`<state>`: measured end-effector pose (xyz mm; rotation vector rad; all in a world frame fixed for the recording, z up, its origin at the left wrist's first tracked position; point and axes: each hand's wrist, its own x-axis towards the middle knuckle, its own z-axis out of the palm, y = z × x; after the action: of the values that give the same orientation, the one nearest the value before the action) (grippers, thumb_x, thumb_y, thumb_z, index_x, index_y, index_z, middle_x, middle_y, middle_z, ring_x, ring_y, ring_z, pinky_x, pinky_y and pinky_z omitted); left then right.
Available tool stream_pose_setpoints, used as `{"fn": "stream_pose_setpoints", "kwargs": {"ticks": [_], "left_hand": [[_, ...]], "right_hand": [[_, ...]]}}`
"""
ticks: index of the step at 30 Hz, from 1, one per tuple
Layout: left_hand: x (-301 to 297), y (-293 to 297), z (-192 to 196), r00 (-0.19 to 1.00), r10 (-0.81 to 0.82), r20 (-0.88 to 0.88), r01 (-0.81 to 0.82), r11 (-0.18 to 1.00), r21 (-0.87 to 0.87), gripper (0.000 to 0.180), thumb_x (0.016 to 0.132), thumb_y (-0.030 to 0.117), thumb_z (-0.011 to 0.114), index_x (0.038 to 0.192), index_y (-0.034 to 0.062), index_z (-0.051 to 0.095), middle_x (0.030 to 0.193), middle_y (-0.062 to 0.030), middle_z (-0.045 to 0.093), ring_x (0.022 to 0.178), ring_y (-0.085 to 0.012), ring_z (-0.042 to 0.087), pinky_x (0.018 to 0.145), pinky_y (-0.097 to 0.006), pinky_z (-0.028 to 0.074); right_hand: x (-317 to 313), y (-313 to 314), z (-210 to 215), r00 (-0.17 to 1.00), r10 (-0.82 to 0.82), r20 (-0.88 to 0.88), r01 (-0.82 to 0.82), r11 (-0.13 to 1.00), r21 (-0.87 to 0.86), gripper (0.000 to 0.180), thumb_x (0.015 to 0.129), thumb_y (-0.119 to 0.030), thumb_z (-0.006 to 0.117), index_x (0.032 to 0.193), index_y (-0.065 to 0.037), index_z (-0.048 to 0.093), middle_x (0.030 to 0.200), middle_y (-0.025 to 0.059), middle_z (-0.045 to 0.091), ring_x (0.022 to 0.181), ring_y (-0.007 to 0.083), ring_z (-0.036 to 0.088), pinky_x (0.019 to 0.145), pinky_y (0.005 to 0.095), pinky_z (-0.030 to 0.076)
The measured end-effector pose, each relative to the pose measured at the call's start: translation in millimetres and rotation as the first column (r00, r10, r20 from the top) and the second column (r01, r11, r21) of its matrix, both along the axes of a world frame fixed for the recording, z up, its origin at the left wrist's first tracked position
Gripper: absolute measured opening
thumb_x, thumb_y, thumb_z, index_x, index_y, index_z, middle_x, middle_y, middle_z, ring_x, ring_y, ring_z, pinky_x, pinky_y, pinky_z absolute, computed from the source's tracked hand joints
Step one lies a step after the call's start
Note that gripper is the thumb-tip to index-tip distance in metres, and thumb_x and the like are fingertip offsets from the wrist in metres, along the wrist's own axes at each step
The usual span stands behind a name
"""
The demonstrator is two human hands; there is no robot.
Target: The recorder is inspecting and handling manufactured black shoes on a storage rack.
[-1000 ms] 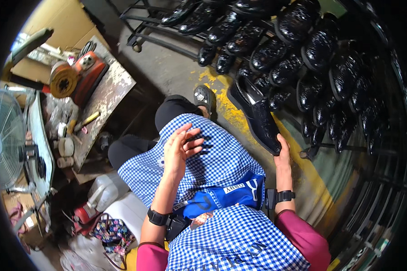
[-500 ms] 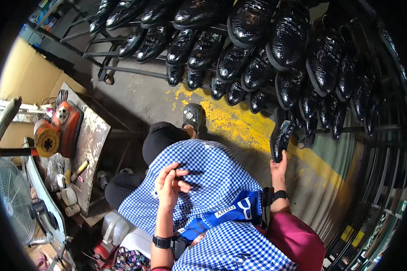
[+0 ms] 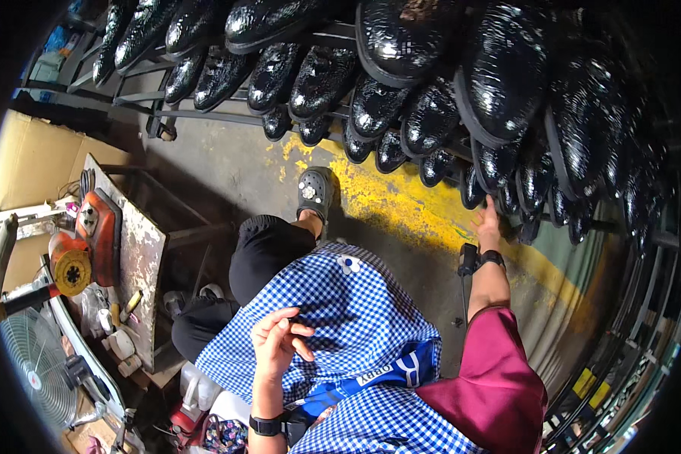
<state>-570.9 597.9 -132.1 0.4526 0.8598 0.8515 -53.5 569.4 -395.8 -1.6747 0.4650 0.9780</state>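
My right hand [image 3: 488, 222] reaches up to the lower part of a rack, its index finger stretched against or just under the black shoes there. The fingers look apart and I make out nothing gripped in them. A glossy black shoe [image 3: 472, 189] hangs toe-down just beside the fingertips. Over my lap, my left hand [image 3: 278, 344] hovers with loosely bent, separated fingers, and no held thing shows. Below it lies a blue-and-white checked apron [image 3: 356, 291] with a blue panel [image 3: 386, 372]. Wrist straps sit on both my arms.
Rows of shiny black shoes [image 3: 401, 38] fill the metal rack [image 3: 227, 117] ahead. At left stand a worn table [image 3: 140, 265], an orange machine [image 3: 98, 227] and a fan [image 3: 41, 371]. A red-based clear container [image 3: 193, 405] is beside me. Yellow paint [image 3: 371, 193] marks the floor.
My right hand has moved forward to the rack, and the black shoe it held upright is no longer in it. The view has shifted closer to the rack. My left hand stays over my lap.
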Motion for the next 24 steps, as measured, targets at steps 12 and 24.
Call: {"fn": "stream_pose_setpoints", "kwargs": {"ticks": [12, 24], "left_hand": [[4, 5, 17, 0.996, -0.085, -0.037, 0.082, 0.993, -0.082, 0.028, 0.09, 0.013, 0.045, 0.107, -0.0067, 0.053, 0.077, -0.0263, 0.062, 0.047, -0.0319, 0.061, 0.038, -0.038, 0.052], [-3, 10, 13, 0.969, -0.194, 0.154, 0.208, 0.975, -0.082, 0.03, 0.093, 0.009, 0.038, 0.116, -0.0092, 0.046, 0.088, -0.0287, 0.061, 0.061, -0.0338, 0.065, 0.053, -0.038, 0.056]], "right_hand": [[40, -26, 0, 0.94, -0.317, 0.125, 0.316, 0.948, 0.035, 0.071, 0.066, -0.039, 0.072, 0.125, -0.013, 0.042, 0.135, 0.0073, 0.031, 0.113, 0.0247, 0.038, 0.086, 0.0442, 0.041], [79, -31, -8, 0.903, -0.421, -0.088, 0.429, 0.895, 0.124, 0.069, 0.059, -0.039, 0.079, 0.104, -0.006, 0.038, 0.093, 0.0062, 0.038, 0.09, 0.0209, 0.045, 0.08, 0.0448, 0.048]]}}
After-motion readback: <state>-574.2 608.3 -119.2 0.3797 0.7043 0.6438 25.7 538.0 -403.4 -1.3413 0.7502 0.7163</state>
